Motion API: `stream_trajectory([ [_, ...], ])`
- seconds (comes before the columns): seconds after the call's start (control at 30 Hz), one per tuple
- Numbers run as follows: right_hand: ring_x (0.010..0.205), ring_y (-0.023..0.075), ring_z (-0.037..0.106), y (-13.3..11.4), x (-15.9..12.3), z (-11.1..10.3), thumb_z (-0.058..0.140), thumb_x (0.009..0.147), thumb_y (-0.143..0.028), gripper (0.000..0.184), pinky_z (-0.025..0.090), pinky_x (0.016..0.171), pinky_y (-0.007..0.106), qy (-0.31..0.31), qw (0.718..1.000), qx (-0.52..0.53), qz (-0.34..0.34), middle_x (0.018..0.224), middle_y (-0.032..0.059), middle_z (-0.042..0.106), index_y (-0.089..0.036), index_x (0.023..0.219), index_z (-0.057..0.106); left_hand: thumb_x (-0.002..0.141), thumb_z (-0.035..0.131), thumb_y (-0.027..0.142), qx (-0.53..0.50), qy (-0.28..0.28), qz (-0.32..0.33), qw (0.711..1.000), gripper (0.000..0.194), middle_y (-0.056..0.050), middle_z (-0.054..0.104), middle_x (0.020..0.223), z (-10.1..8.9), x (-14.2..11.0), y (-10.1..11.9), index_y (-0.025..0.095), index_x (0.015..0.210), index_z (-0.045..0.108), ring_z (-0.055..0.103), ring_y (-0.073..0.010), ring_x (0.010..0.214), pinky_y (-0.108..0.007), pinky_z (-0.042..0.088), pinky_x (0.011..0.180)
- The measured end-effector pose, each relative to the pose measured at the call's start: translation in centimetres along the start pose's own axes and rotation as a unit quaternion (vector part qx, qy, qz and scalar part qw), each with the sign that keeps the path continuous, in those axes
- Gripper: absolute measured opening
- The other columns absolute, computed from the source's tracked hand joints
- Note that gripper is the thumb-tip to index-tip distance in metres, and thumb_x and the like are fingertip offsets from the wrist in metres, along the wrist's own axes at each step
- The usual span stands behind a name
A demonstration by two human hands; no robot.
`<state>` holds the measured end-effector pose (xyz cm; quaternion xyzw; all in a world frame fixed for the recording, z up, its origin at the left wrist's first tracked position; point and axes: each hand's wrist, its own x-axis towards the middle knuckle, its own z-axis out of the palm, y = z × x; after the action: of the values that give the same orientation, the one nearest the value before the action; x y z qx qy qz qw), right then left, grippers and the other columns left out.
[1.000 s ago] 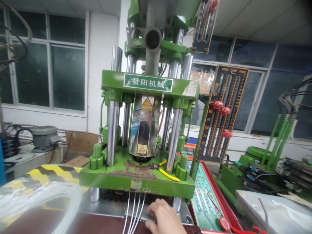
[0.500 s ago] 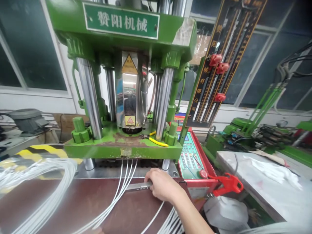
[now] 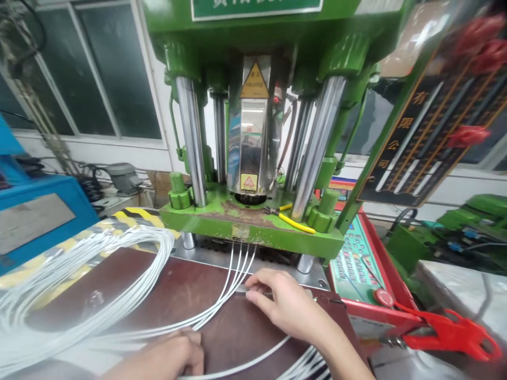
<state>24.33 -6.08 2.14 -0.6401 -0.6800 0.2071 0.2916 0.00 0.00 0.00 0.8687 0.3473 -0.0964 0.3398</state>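
Note:
My right hand [image 3: 285, 303] rests on the brown table [image 3: 174, 295] in front of the green press machine [image 3: 253, 221], its fingers closed on a small metal bar [image 3: 242, 288] beside several white cables [image 3: 237, 264] that run under the press. My left hand [image 3: 166, 359] lies at the bottom edge, fingers curled down onto the bundle of white cables [image 3: 79, 301] that loops off to the left.
A red-framed control panel with a keypad [image 3: 352, 264] and a red clamp handle [image 3: 447, 332] sit to the right. Yellow-handled pliers [image 3: 289, 216] lie on the press base. A blue box [image 3: 35, 216] stands at left, with green machinery [image 3: 467, 227] at right.
The view has tilted down and shifted right to left. My left hand has come into view on the cables. My right hand stays by the metal bar.

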Motion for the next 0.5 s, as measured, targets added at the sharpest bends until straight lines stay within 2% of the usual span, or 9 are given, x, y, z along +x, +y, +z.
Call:
stream_trajectory([
  [0.1, 0.074, 0.0137, 0.058, -0.2, 0.1, 0.6, 0.053, 0.086, -0.029, 0.012, 0.039, 0.070, 0.024, -0.043, 0.998, 0.035, -0.008, 0.080, -0.0022, 0.066, -0.024, 0.088, 0.064, 0.058, 0.056, 0.013, -0.007, -0.003, -0.049, 0.999, 0.028, 0.006, 0.058, 0.087, 0.0, -1.1, 0.6, 0.028, 0.081, 0.058, 0.053, -0.0130, 0.081, -0.021, 0.036, 0.067],
  [0.2, 0.073, 0.0124, 0.058, -0.2, 0.1, 1.1, 0.053, 0.086, -0.030, 0.012, 0.039, 0.068, 0.023, -0.065, 0.997, 0.051, -0.012, 0.080, -0.0033, 0.066, -0.025, 0.088, 0.064, 0.060, 0.062, 0.019, 0.004, -0.011, -0.063, 0.998, 0.022, 0.005, 0.057, 0.086, 0.0, -1.5, 0.8, 0.028, 0.080, 0.058, 0.053, -0.0151, 0.083, -0.023, 0.035, 0.067],
  [0.3, 0.071, 0.0118, 0.058, -0.2, 0.2, 1.6, 0.054, 0.086, -0.029, 0.012, 0.039, 0.068, 0.023, -0.077, 0.995, 0.056, -0.012, 0.080, -0.0037, 0.066, -0.025, 0.088, 0.064, 0.066, 0.065, 0.027, -0.011, -0.009, -0.052, 0.999, 0.015, 0.005, 0.057, 0.089, 0.1, -1.3, 0.5, 0.028, 0.079, 0.058, 0.053, -0.0155, 0.085, -0.024, 0.036, 0.071],
  [0.43, 0.070, 0.0116, 0.058, -0.4, 0.1, 1.9, 0.054, 0.086, -0.030, 0.012, 0.039, 0.065, 0.023, -0.095, 0.992, 0.078, -0.007, 0.079, -0.0031, 0.066, -0.024, 0.089, 0.064, 0.073, 0.061, 0.027, -0.028, 0.008, 0.001, 1.000, 0.011, 0.006, 0.056, 0.098, 0.2, -1.1, 0.1, 0.027, 0.083, 0.057, 0.052, -0.0140, 0.094, -0.021, 0.035, 0.078],
  [0.5, 0.070, 0.0117, 0.058, -0.5, 0.1, 1.9, 0.054, 0.086, -0.031, 0.013, 0.039, 0.064, 0.022, -0.106, 0.990, 0.095, -0.002, 0.080, -0.0028, 0.066, -0.024, 0.090, 0.065, 0.076, 0.059, 0.032, -0.034, 0.014, -0.005, 0.999, 0.010, 0.006, 0.057, 0.096, -0.2, -1.2, 0.1, 0.027, 0.085, 0.056, 0.052, -0.0141, 0.092, -0.021, 0.035, 0.077],
])
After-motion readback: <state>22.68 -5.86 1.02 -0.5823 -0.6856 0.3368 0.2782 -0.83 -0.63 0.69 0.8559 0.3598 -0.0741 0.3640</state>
